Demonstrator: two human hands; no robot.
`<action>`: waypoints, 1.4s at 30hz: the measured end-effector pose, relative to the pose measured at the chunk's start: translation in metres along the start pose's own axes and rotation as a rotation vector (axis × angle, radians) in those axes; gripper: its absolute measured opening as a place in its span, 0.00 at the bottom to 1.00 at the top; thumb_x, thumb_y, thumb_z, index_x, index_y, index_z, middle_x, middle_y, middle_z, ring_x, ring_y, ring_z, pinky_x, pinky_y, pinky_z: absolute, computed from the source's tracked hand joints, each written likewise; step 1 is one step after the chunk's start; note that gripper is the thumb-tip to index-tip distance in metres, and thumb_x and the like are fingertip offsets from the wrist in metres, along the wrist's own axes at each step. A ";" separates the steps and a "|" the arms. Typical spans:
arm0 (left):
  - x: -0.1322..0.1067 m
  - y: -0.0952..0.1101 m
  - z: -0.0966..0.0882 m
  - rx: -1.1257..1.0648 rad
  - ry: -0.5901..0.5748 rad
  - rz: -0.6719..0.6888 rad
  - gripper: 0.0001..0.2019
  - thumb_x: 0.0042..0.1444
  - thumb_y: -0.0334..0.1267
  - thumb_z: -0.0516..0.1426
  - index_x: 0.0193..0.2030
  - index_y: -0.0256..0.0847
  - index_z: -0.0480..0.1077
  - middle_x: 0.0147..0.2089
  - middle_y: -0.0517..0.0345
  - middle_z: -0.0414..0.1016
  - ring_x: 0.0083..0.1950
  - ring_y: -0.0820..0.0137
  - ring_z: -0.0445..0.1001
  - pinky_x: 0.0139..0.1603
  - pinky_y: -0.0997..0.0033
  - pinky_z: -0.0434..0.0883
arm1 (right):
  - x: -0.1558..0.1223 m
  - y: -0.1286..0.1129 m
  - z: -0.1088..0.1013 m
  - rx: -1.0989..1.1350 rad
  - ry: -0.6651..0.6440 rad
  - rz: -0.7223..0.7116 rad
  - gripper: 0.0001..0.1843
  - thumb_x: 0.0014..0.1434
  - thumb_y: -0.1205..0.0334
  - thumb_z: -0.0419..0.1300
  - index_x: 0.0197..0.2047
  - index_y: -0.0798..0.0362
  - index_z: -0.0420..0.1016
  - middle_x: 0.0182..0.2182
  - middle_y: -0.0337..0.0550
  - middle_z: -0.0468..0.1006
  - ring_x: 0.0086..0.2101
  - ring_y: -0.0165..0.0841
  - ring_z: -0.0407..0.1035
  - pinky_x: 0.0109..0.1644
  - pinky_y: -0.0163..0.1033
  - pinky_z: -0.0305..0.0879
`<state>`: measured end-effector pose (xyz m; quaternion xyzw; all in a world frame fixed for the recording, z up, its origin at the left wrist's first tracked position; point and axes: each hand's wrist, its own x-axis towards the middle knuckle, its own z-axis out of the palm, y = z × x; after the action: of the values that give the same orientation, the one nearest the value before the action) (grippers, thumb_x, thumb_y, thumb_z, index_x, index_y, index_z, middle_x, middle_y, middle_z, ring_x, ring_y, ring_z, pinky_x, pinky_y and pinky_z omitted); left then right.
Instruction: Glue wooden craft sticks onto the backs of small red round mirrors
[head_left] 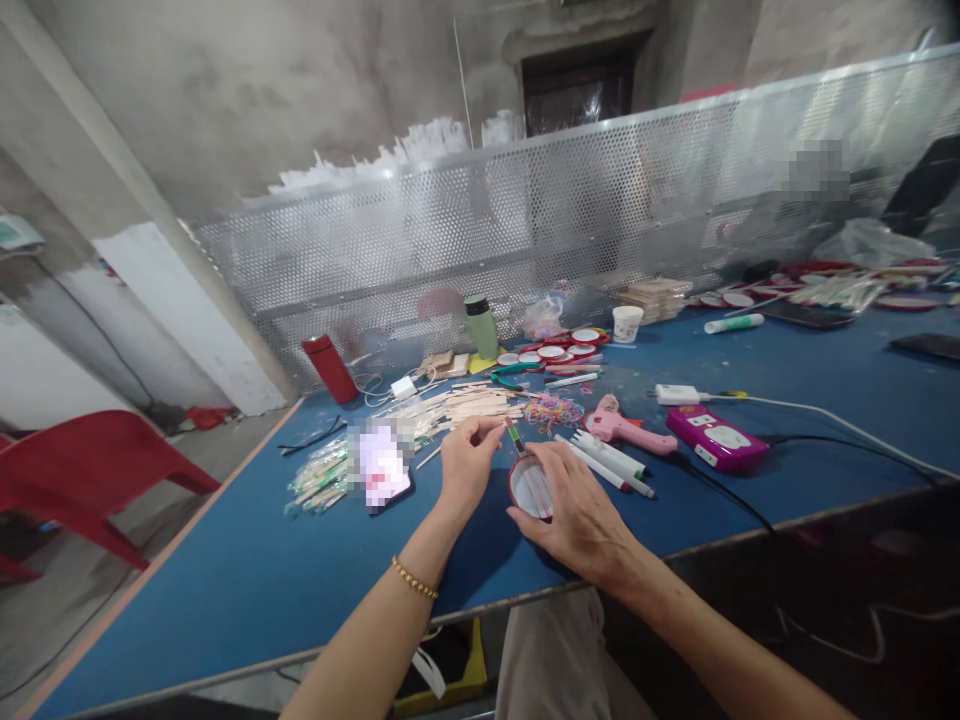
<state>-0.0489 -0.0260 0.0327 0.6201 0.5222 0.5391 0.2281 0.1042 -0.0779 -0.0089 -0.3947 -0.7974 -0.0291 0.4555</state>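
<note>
My right hand point(577, 510) is wrapped round a toy banjo-like piece point(529, 490), a white disc with a red rim, thin strands across its face and a short coloured neck pointing away from me. My left hand point(471, 465) has its thumb and fingers pinched together beside the tip of that neck; what they hold is too small to make out. Just beyond lies a pile of small coloured rubber bands point(553, 408). Flat wooden sticks point(476, 404) are spread out past my left hand. White markers point(611, 466) lie right of my right hand.
A pink glue gun point(630, 430) and a purple device point(716, 440) with cables lie to the right. At left are a lit phone point(384, 468), bagged sticks point(319, 475) and a red bottle point(330, 368). A green bottle point(481, 328), red-rimmed discs point(551, 353) and paper cup point(627, 324) stand farther back.
</note>
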 end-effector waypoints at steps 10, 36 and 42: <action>0.000 -0.001 0.000 -0.011 -0.012 -0.003 0.07 0.50 0.38 0.60 0.31 0.38 0.77 0.22 0.60 0.75 0.25 0.72 0.71 0.29 0.74 0.66 | 0.000 0.000 -0.001 0.010 0.008 -0.004 0.35 0.53 0.63 0.65 0.61 0.57 0.57 0.51 0.59 0.69 0.52 0.50 0.66 0.53 0.57 0.69; -0.001 0.002 0.000 -0.026 -0.019 -0.026 0.09 0.50 0.39 0.59 0.33 0.38 0.78 0.23 0.60 0.75 0.25 0.72 0.72 0.30 0.73 0.67 | -0.001 0.000 -0.001 0.001 0.019 -0.001 0.36 0.54 0.62 0.64 0.63 0.55 0.55 0.51 0.58 0.69 0.52 0.50 0.67 0.53 0.58 0.69; 0.000 -0.001 0.000 -0.059 -0.026 -0.027 0.09 0.49 0.40 0.59 0.34 0.38 0.77 0.24 0.60 0.76 0.25 0.72 0.72 0.30 0.73 0.67 | -0.001 -0.001 -0.001 -0.007 0.026 0.003 0.36 0.54 0.62 0.63 0.63 0.55 0.55 0.51 0.58 0.69 0.52 0.50 0.66 0.53 0.58 0.69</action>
<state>-0.0489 -0.0258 0.0314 0.6129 0.5115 0.5431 0.2605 0.1044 -0.0790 -0.0088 -0.3969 -0.7909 -0.0362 0.4644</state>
